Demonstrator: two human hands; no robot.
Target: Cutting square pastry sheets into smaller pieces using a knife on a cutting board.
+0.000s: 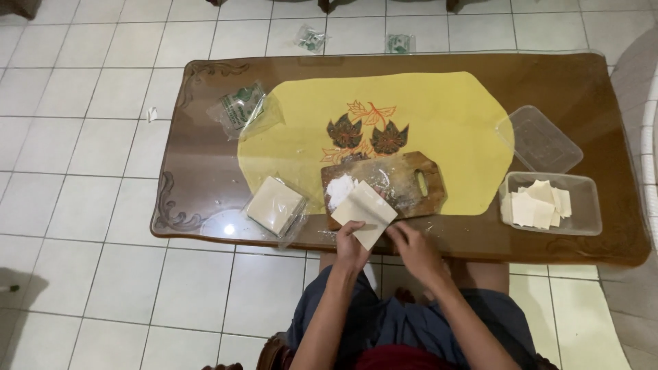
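Both forearms reach forward from the lap at the bottom of the view, and the left hand (351, 243) pinches the near corner of a thin, pale cream square dough sheet (365, 212), while the right hand (411, 247) closes its fingertips on the sheet's near right edge, so the sheet is held from two sides and lifted slightly, its far part lying over the near edge of a small brown wooden cutting board with a handle hole (404, 183). Holding it at the edges keeps the soft sheet flat rather than folded. A mound of white flour (338, 190) sits on the board's left part, touching the sheet's far corner, close enough for dusting. Just left of the board lies a stack of the same cream sheets in a clear plastic wrapper (275, 205), within easy reach of the left hand. Under the board spreads a yellow oval cloth mat with an orange and dark leaf design (439, 116), covering the middle of the glossy brown wooden desk (589, 89). To the right, a clear rectangular plastic tub holding cut cream pieces (545, 204) stands beside its empty clear lid (541, 140). A crumpled clear bag with green print (240, 109) lies at the far left
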